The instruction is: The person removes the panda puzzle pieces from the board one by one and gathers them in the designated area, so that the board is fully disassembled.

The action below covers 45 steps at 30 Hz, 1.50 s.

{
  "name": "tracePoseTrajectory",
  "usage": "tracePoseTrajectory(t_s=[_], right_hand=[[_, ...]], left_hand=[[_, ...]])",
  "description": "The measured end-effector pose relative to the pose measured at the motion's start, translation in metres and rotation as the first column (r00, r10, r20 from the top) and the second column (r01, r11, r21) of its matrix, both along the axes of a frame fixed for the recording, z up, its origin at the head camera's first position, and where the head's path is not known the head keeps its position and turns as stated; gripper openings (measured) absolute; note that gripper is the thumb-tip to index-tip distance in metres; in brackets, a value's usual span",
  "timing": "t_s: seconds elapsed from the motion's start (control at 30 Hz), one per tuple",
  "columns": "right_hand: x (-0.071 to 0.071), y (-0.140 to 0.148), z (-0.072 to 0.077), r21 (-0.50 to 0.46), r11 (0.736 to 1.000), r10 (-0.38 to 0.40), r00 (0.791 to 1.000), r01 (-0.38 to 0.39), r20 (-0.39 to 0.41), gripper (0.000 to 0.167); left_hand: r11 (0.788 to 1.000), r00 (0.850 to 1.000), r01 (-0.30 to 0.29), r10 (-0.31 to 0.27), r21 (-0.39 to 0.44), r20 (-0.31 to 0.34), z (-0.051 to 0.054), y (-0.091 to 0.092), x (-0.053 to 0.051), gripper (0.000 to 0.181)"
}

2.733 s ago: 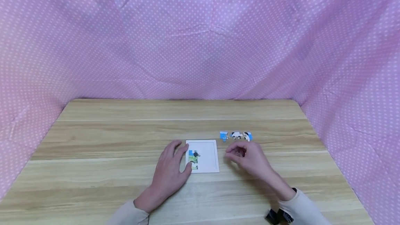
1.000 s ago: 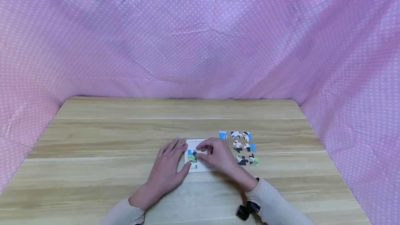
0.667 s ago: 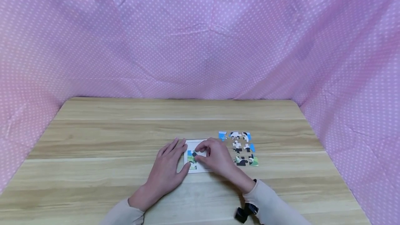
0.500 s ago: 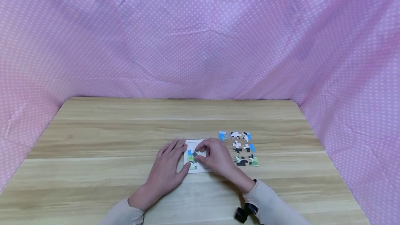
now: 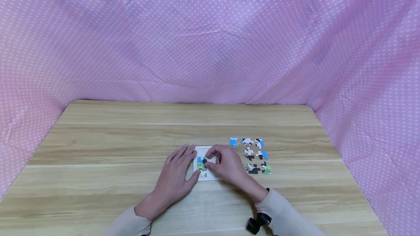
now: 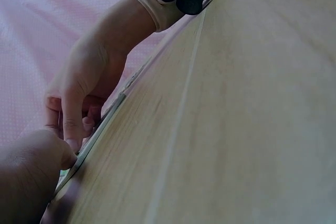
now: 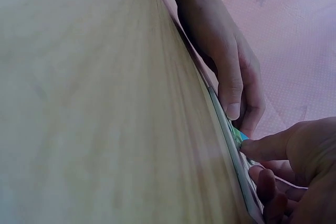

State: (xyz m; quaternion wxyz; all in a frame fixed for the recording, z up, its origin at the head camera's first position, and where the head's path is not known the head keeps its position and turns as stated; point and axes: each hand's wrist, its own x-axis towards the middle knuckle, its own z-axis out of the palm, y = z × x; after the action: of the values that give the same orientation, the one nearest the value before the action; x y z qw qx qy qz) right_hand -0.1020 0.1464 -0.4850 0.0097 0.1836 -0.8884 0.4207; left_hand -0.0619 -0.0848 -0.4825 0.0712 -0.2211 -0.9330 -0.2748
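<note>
My left hand [image 5: 175,174] rests along the left side of a white square puzzle tray [image 5: 204,150], its fingers fairly straight and the thumb touching the edge. Inside the tray, joined jigsaw pieces [image 5: 201,168] in blue, green and white fill part of the left side. The right hand [image 5: 228,165] is over the tray, with curled thumb and forefinger pinching a puzzle piece with a dark patch [image 5: 205,161] beside them. Much of that piece and the tray's right half are hidden by the hand. In the right wrist view, the thumb touches a green and blue piece [image 7: 239,137].
Loose panda puzzle pieces [image 5: 249,154] lie in rough rows right of the tray, several of them. The wooden table [image 5: 131,134] has a pink dotted cloth [image 5: 210,46] behind it and at both sides. A black wrist device [image 5: 259,222] is on the right sleeve.
The right hand has moved left from beside the loose pieces onto the tray, uncovering those pieces. Over the last second both hands have stayed nearly still.
</note>
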Motion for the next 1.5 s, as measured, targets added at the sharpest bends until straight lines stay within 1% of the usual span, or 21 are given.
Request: tracePoseTrajectory(t_s=[0.07,0.17,0.23,0.33,0.47,0.6,0.9,1.23,1.5], right_hand=[[0.002,-0.001,0.004,-0.011,1.000,0.001,1.000,-0.001,0.008,0.019],[0.006,-0.004,0.017,-0.024,1.000,-0.002,1.000,0.003,0.020,0.017],[0.008,-0.006,0.024,-0.030,0.999,-0.015,0.999,0.017,0.051,0.016],[0.009,-0.009,0.030,-0.039,0.999,-0.032,0.995,0.036,0.098,0.015],[0.008,-0.011,0.031,-0.055,0.997,-0.048,0.990,0.056,0.134,0.015],[0.008,-0.011,0.030,-0.061,0.996,-0.055,0.989,0.063,0.136,0.014],[0.009,-0.010,0.030,-0.099,0.994,-0.034,0.991,0.047,0.131,0.015],[0.011,-0.010,0.035,-0.122,0.991,-0.025,0.984,0.048,0.179,0.015],[0.015,-0.008,0.038,-0.124,0.992,0.015,0.990,0.002,0.139,0.014]], left_hand=[[1.000,1.000,0.000,0.000,-0.003,-0.007,0.000,0.000,0.000,0.061],[1.000,1.000,0.002,-0.002,-0.004,-0.030,-0.001,0.001,0.000,0.060],[1.000,0.999,0.003,-0.003,-0.004,-0.042,-0.001,0.001,0.000,0.060],[1.000,0.999,0.004,-0.004,0.000,-0.054,-0.001,0.001,0.000,0.059],[1.000,0.999,0.003,-0.003,0.000,-0.053,0.000,0.001,0.000,0.058],[1.000,0.999,-0.003,0.002,-0.011,-0.036,0.000,0.001,0.001,0.058],[1.000,1.000,-0.009,0.008,-0.022,-0.027,0.000,0.002,0.000,0.058],[1.000,1.000,-0.008,0.008,-0.006,-0.020,0.001,0.002,-0.001,0.058],[1.000,1.000,-0.012,0.012,-0.018,-0.003,0.000,0.002,-0.001,0.059]])
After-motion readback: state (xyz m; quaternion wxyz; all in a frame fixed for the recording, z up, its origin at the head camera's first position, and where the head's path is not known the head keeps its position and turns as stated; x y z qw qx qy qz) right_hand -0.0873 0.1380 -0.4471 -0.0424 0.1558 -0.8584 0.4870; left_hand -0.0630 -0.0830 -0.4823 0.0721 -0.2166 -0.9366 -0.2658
